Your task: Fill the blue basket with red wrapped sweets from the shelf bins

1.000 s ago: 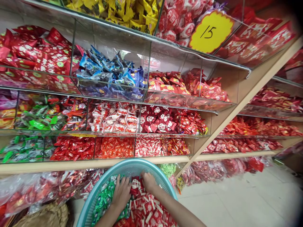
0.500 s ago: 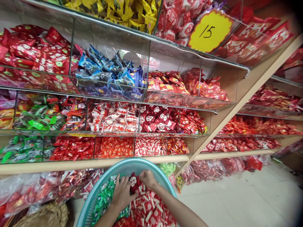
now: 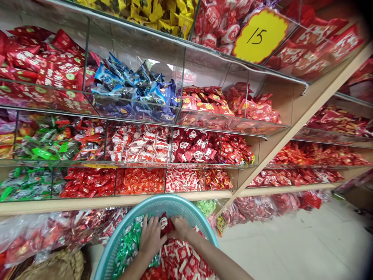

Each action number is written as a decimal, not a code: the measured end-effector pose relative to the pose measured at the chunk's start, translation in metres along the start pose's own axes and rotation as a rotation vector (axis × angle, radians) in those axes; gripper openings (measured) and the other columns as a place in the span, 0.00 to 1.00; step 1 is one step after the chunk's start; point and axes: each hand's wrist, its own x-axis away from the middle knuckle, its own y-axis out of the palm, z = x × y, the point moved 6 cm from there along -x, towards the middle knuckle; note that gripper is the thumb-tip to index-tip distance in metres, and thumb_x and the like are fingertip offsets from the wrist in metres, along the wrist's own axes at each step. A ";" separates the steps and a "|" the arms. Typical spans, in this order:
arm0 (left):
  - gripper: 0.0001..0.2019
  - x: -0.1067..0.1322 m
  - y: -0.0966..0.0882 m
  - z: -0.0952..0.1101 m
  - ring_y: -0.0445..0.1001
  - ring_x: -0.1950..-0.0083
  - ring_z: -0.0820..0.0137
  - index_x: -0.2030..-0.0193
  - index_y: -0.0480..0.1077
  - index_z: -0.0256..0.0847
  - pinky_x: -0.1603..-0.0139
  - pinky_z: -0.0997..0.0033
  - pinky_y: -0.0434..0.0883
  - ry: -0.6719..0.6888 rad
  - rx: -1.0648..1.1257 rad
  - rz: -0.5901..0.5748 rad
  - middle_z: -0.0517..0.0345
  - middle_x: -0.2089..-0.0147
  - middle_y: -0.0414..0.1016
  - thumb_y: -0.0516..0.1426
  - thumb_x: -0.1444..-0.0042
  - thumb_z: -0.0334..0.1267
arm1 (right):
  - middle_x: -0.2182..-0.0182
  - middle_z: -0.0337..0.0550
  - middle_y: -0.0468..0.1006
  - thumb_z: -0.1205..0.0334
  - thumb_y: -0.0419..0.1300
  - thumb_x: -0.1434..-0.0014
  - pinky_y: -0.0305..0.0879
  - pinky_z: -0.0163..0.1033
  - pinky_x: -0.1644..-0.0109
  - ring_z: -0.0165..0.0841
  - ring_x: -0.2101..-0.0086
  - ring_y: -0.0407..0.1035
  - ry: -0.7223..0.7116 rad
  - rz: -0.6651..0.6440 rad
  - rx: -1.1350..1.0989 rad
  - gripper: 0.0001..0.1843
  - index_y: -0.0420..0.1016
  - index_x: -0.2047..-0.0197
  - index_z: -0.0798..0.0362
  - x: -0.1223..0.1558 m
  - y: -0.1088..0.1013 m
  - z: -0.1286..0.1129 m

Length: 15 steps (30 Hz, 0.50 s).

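Note:
A teal plastic basket [image 3: 136,207] stands below the shelves, holding sorted wrapped candies. Green-wrapped candies [image 3: 124,247] fill its left side, and red-and-white wrapped candies [image 3: 186,258] its right. My left hand [image 3: 150,237] lies over the green ones with fingers stretched out, its thumb reaching toward my other hand. Between the hands is a dark red wrapped candy [image 3: 164,221] with a white label. My right hand [image 3: 180,228] has its fingers curled down against this candy; the fingertips are partly hidden. Some orange-red candies [image 3: 154,273] lie at the near side.
Glass-fronted shelves [image 3: 145,163] of sorted candies rise ahead, with a wooden lower edge [image 3: 87,203]. A yellow price tag [image 3: 260,35] reads 15. Bagged candies [image 3: 256,210] lie under the shelves. A woven basket [image 3: 55,266] sits at lower left, and tiled floor [image 3: 279,249] at right.
My right hand has moved slightly down and left, closer to my left thumb. My left hand has stayed nearly in place over the green candies.

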 end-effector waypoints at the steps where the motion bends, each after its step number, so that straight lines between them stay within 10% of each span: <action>1: 0.18 0.000 -0.001 0.000 0.65 0.43 0.59 0.56 0.74 0.42 0.32 0.52 0.41 -0.004 0.002 -0.006 0.51 0.50 0.73 0.51 0.47 0.47 | 0.56 0.52 0.75 0.64 0.68 0.61 0.61 0.49 0.49 0.48 0.54 0.66 0.016 0.002 0.052 0.24 0.73 0.58 0.55 0.001 0.003 -0.003; 15: 0.18 0.001 -0.004 0.001 0.66 0.44 0.59 0.54 0.73 0.40 0.32 0.52 0.42 0.009 0.024 -0.003 0.51 0.51 0.73 0.53 0.48 0.46 | 0.61 0.50 0.77 0.61 0.69 0.60 0.61 0.51 0.51 0.48 0.56 0.68 0.119 -0.086 0.119 0.18 0.77 0.62 0.52 -0.001 0.006 -0.002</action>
